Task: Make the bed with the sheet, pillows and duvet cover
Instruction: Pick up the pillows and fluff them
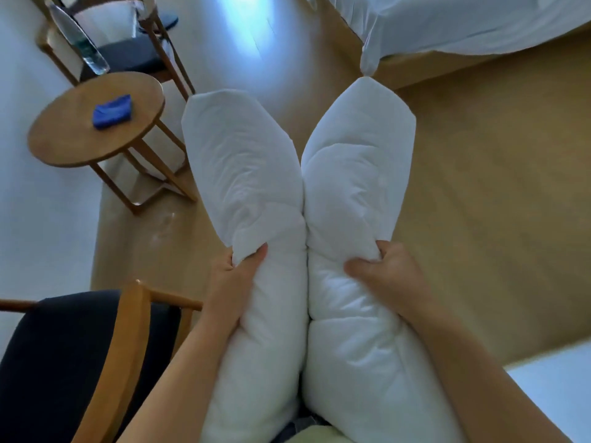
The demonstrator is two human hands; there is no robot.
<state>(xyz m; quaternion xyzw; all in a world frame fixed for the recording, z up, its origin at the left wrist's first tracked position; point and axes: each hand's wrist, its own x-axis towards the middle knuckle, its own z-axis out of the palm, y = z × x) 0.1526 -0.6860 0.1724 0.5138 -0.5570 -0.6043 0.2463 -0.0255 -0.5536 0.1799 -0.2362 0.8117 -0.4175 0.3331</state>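
Carrying two pillows, one per hand, bed far right

Left hand (238, 276) is clamped on left pillow (246, 174), right hand (387, 273) on right pillow (358, 174); long axes run near-to-far, pillows touching mid-length. Bed (463, 24) with its white sheet lies ahead, nearer the right hand. Wood floor (495, 193) between; round tabletop (80, 132) left

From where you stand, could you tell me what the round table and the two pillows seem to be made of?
Round table: apparently wood, smooth brown top with a dull sheen. Left pillow and right pillow: white woven fabric, probably cotton, over soft filling; it creases and dents where the fingers pinch it.
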